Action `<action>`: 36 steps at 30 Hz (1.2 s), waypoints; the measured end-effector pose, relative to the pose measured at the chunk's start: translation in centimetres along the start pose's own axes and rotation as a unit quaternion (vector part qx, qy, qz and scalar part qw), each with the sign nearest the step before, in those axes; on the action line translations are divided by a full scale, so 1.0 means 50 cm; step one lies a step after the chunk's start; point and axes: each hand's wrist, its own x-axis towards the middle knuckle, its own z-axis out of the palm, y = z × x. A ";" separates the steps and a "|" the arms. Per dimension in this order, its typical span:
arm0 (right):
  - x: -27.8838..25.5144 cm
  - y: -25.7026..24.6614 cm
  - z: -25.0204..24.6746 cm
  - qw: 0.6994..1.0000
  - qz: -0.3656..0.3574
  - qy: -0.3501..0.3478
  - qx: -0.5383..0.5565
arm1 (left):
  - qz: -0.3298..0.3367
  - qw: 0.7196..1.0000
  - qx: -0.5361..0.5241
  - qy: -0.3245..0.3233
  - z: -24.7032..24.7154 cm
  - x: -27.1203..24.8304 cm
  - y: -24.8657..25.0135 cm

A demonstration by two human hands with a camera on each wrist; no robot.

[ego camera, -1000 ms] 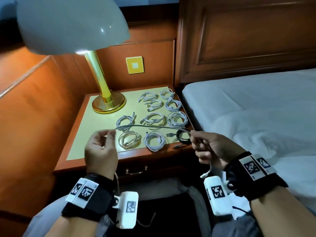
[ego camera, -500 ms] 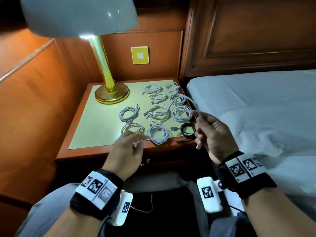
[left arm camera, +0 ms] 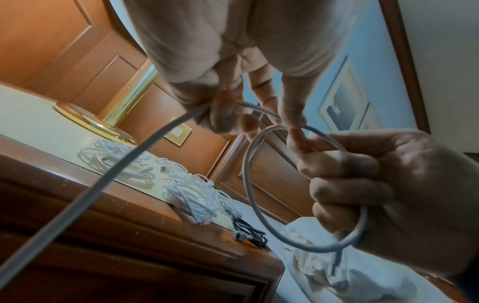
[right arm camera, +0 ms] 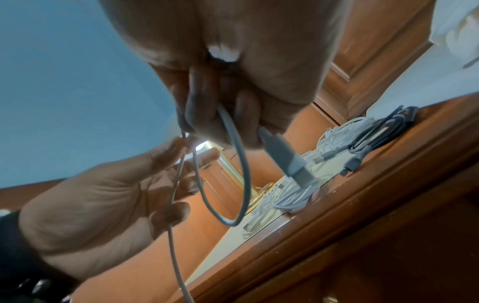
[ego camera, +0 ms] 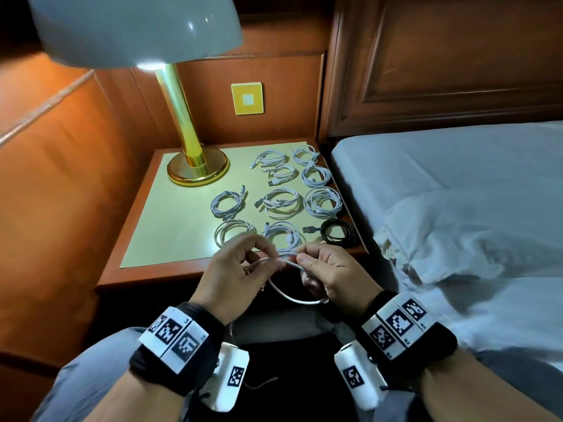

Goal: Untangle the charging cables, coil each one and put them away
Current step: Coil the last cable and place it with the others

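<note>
A loose white cable [ego camera: 292, 295] [left arm camera: 249, 184] [right arm camera: 241, 164] is held in front of the nightstand [ego camera: 146, 278] by both hands. My left hand [ego camera: 243, 269] [left arm camera: 233, 106] [right arm camera: 108, 201] pinches it between thumb and fingers. My right hand [ego camera: 323, 269] [left arm camera: 376, 184] [right arm camera: 220, 114] grips one loop of it in curled fingers, and the USB plug [right arm camera: 290, 160] sticks out below that fist. Several coiled white cables [ego camera: 280, 202] and one coiled black cable [ego camera: 338, 233] lie in rows on the nightstand top.
A brass lamp [ego camera: 195, 166] with a white shade [ego camera: 134, 28] stands at the nightstand's back left. The bed [ego camera: 457, 208] with rumpled white sheets lies on the right, against a wooden headboard [ego camera: 441, 62]. A yellow wall plate [ego camera: 247, 99] is behind the nightstand.
The hands were apart with the cable stretched between them. They have come together in front of the nightstand, and a loop now hangs from the right hand.
</note>
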 end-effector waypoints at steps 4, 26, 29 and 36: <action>0.006 -0.005 -0.005 0.998 0.020 0.001 0.054 | -0.025 0.998 -0.013 -0.047 -0.001 0.005 -0.004; 0.001 -0.028 -0.040 0.972 0.136 -0.014 0.190 | -0.082 0.992 -0.024 0.096 -0.010 0.026 -0.011; 0.001 -0.027 -0.037 0.977 0.116 -0.016 0.180 | -0.084 0.991 -0.042 0.099 -0.012 0.027 -0.008; -0.002 -0.035 -0.021 0.991 0.086 0.032 0.100 | -0.085 0.985 -0.117 0.091 -0.001 0.025 -0.008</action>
